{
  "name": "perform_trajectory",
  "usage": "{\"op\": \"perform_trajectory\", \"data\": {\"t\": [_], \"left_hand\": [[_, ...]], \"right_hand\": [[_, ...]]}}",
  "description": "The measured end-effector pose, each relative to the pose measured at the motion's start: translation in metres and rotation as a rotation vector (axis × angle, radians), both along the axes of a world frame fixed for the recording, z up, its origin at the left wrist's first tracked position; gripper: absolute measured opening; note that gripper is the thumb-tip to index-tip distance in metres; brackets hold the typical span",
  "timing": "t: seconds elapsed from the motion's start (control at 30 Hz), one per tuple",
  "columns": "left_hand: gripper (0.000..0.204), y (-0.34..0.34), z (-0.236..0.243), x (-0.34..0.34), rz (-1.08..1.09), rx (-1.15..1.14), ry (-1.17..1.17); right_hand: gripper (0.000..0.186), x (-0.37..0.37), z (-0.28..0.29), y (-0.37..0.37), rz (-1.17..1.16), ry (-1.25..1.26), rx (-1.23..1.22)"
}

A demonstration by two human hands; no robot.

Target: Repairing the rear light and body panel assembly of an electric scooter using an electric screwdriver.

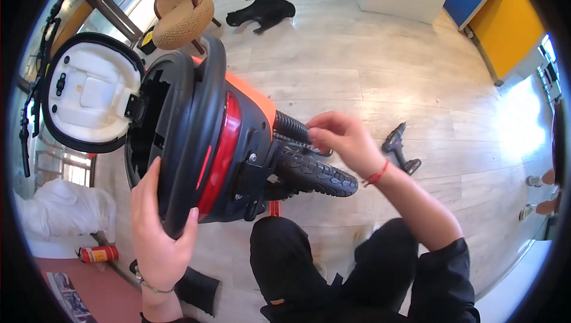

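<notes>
In front of me is an orange and black scooter [254, 100] with a red tail light [223, 150]. Its seat [89, 94] is flipped up, baring a white underside and the dark storage space. My left hand [159, 234] grips the black rear rail [205, 106], fingers on the inner side and thumb on the outer. Beside the rear wheel [318, 175], my right hand [345, 139] has thumb and fingers pinched at the lower end of the black-sprung shock absorber [291, 125]. Whatever lies between those fingertips is hidden.
A cordless drill [399, 147] lies on the floor right of my right hand. Beyond the scooter are a woven chair [184, 17] and a black panel [262, 13]. At left are a fire extinguisher [98, 254] and a white-covered object [68, 210]. A dark piece [199, 290] lies near my left wrist.
</notes>
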State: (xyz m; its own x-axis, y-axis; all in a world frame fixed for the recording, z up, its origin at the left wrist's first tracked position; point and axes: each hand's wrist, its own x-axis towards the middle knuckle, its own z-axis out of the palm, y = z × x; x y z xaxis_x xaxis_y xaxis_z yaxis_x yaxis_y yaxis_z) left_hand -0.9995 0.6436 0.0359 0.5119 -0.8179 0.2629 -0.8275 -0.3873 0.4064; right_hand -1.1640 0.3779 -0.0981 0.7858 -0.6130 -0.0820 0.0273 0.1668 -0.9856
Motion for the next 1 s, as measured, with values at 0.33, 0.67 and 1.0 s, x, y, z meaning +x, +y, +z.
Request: {"op": "perform_trajectory", "data": {"t": [0.33,0.67,1.0], "left_hand": [[0.069,-0.006,-0.008,-0.005,0.060,-0.097,0.181],[0.062,-0.016,-0.008,-0.015,0.157,-0.118,0.112],[0.061,-0.022,-0.006,-0.019,0.214,-0.095,0.003]], "right_hand": [[0.022,0.037,-0.022,0.035,-0.076,-0.186,0.033],[0.016,0.062,-0.030,0.035,-0.135,-0.283,-0.234],[0.014,0.062,-0.024,0.024,-0.172,-0.316,-0.399]]}}
